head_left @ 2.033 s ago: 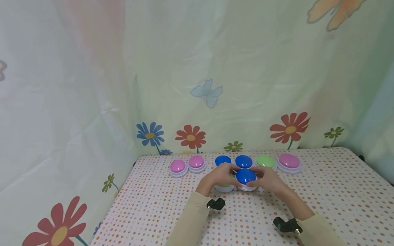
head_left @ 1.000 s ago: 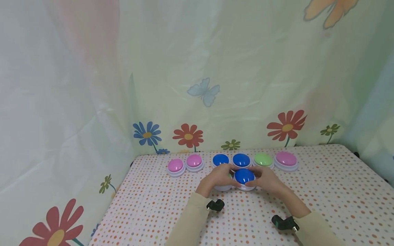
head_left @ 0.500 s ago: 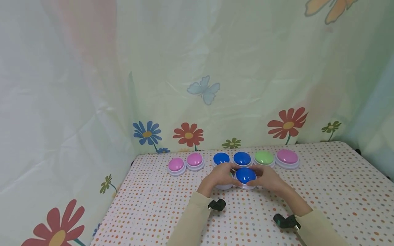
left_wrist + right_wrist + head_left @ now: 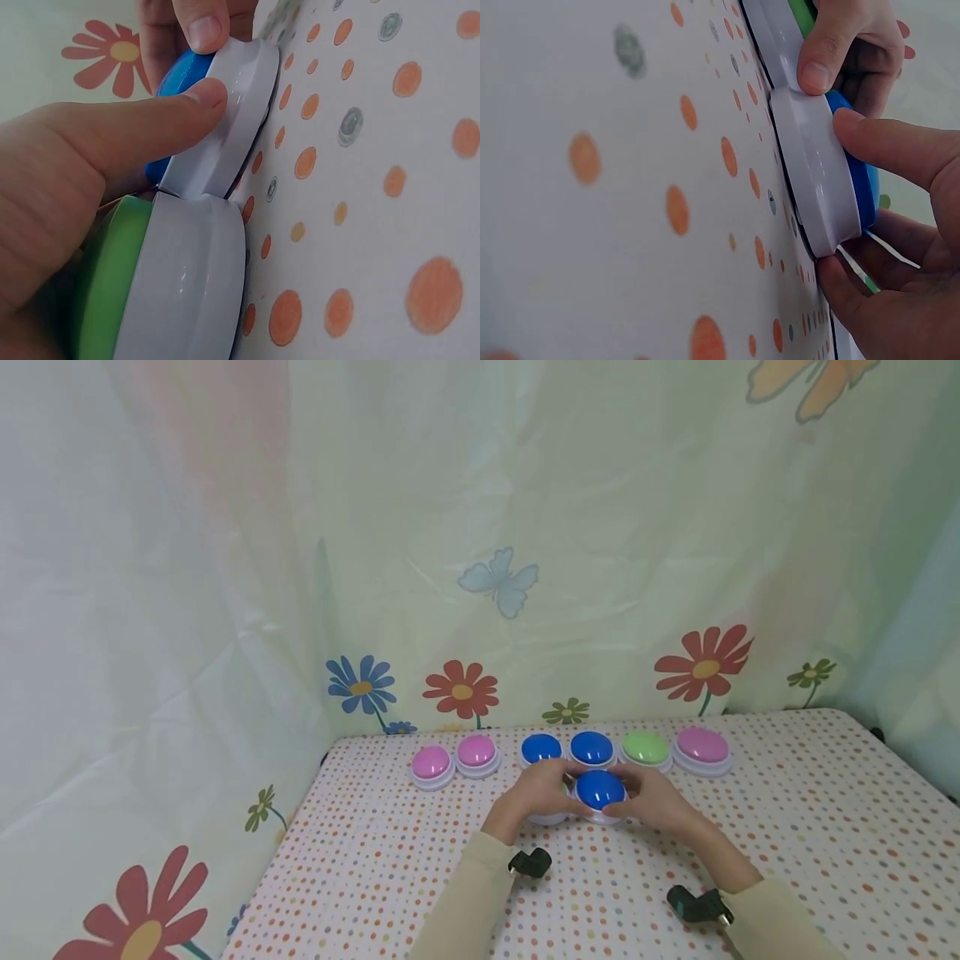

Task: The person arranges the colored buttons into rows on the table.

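Observation:
A blue dome push button [image 4: 600, 789] on a round white base sits on the dotted table, held from both sides. My left hand [image 4: 542, 787] grips its left side, thumb [image 4: 161, 127] on the white base in the left wrist view. From the right, my right hand [image 4: 656, 797] holds it, with the thumb [image 4: 900, 146] near the dome's edge and fingers round the far side. Just left of it, against its base, lies a green push button [image 4: 112, 277], mostly hidden under my left hand in the head view.
Behind the hands stand two more blue buttons [image 4: 592, 747], a green one [image 4: 646, 747] and a pink one [image 4: 702, 745] in a row. Two pink buttons [image 4: 476, 750] lie farther left. A flowered curtain [image 4: 600, 568] hangs along the table's back edge.
The hands and the blue button keep their places. Only the head view shifts slightly.

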A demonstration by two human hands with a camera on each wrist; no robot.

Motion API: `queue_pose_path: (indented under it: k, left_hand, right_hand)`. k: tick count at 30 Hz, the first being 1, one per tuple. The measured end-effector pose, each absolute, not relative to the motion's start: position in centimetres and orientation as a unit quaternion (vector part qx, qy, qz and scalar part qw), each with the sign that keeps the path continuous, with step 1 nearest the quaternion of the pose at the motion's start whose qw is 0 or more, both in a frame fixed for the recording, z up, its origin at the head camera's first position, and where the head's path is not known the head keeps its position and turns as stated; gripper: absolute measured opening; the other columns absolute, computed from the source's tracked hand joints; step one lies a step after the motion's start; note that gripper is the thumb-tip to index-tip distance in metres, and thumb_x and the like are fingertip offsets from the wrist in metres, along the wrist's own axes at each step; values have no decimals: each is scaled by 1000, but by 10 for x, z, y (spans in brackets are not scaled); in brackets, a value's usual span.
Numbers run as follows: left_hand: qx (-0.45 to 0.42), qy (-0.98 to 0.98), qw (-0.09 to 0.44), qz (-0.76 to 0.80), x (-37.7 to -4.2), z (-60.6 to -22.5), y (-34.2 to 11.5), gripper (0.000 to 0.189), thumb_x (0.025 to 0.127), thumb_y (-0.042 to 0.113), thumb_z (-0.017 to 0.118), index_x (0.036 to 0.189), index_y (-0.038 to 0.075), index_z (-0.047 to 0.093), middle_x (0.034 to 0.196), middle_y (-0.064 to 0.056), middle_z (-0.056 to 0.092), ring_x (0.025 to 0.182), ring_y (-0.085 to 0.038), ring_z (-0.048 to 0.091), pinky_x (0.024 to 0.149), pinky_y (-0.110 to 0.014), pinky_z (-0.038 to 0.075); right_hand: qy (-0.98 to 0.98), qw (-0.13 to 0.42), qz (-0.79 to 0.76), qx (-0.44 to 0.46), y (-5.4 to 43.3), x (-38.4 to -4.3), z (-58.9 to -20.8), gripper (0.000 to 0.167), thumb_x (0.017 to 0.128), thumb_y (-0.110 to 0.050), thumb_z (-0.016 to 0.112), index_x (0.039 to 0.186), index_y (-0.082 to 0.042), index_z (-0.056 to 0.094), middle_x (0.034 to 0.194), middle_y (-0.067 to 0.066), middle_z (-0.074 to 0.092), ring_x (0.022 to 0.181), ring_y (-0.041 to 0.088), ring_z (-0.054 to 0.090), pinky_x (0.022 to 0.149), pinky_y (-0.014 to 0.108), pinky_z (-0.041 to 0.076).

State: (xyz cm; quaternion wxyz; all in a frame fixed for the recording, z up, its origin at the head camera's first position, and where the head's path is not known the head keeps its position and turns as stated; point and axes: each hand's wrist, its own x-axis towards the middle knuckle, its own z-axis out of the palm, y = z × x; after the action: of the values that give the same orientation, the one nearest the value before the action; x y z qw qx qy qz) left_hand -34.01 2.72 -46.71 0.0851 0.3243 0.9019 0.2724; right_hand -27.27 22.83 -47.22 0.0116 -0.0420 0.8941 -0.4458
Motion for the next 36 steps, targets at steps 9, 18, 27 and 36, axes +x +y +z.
queue_pose_path:
  k: [9,18,27,36]
  left_hand:
    - [327,901,86,271,-342,-470,27,65,74,45,83,133,28,60,116,14,62,103,-3,55,88,-27,48]
    - [330,901,83,271,-343,-470,27,66,74,45,83,133,27,60,117,14,62,104,-3,55,89,-26,48]
    - [330,900,87,272,-344,-470,27,67,74,45,83,134,28,59,117,15,61,106,-3,55,91,-26,47]
    - [322,888,64,322,-344,-448,7,65,80,37,80,138,21,55,135,8,54,125,-13,48,97,-34,46]
  right_hand:
    - [890,20,-454,-32,229,-274,-475,71,80,-19,81,138,4,46,132,31,50,119,49,48,91,55,47]
    - [891,16,-452,-31,229,-275,-475,72,78,-20,82,137,4,47,130,30,52,117,48,49,89,54,49]
    - [890,19,-454,-31,228,-275,-475,73,77,-21,83,137,4,47,131,30,51,118,49,49,90,55,48]
    - [898,13,-436,-46,231,-271,-465,82,77,-24,84,141,4,41,139,30,44,123,50,43,93,58,45]
